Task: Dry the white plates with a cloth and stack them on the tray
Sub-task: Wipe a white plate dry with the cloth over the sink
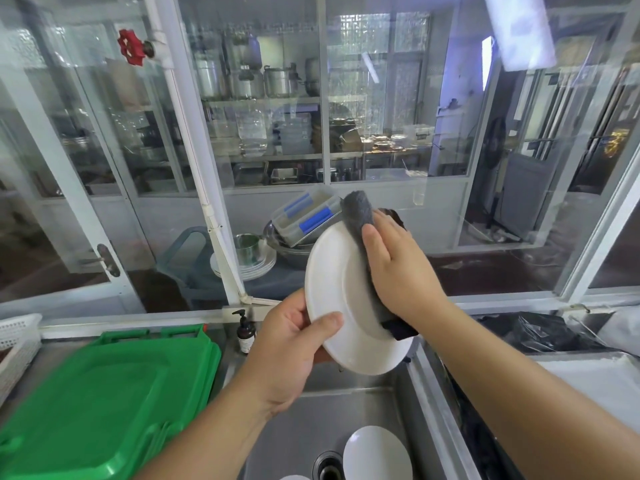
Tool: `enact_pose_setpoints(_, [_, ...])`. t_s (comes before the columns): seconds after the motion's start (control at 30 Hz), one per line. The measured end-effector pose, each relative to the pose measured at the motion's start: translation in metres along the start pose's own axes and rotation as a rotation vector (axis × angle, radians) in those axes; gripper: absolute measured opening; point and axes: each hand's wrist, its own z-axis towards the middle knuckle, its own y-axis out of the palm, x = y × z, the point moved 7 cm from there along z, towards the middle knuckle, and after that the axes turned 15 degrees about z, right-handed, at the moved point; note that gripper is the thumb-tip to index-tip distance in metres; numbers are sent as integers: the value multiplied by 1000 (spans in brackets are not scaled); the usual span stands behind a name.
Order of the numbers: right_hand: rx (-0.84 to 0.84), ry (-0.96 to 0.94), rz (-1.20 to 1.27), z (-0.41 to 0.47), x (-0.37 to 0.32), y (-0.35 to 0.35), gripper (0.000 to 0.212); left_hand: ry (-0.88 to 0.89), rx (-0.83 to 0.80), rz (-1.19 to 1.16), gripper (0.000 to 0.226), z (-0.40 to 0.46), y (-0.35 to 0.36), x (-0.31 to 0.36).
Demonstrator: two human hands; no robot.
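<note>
A white plate (337, 299) was held up on edge above the sink (301, 424), tilted with its underside toward the camera. A grey cloth (358, 213) lay across its right side, running from above the top rim down to a darker end at the lower rim. The left hand (287, 344) gripped the plate's lower left edge, thumb curled over the near face and the other fingers hidden behind it. The right hand (394, 268) lay flat on the cloth, fingers straight and close together, pressing it against the plate.

By the look of it, the job was in its drying stage with much left to do. Another white plate (377, 452) lay in the sink basin beside the drain (329, 467), and the rim of a further one showed at the bottom edge of the view; whether these were still wet could not be told. The green trays (104, 403) sat stacked on the counter to the left with no plate on them, so nothing seemed to have been stacked yet.

Both forearms reached up from the lower corners, meeting at the plate. A brown pump bottle (245, 332) stood at the back of the sink, near the trays. Behind the glass, a pile of plates (249, 265) and metal bowls (294, 252) rested.
</note>
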Motion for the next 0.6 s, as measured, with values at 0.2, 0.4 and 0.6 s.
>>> enact_pose_setpoints(0.2, [-245, -564, -345, -30, -41, 36, 53, -28, 13, -10, 26, 4, 1, 3])
enact_pose_setpoints(0.4, [-63, -339, -227, 7, -31, 7, 50, 16, 5, -82, 34, 3, -2, 4])
enact_pose_setpoints(0.6, [101, 283, 244, 14, 42, -21, 33, 61, 53, -25, 42, -3, -7, 6])
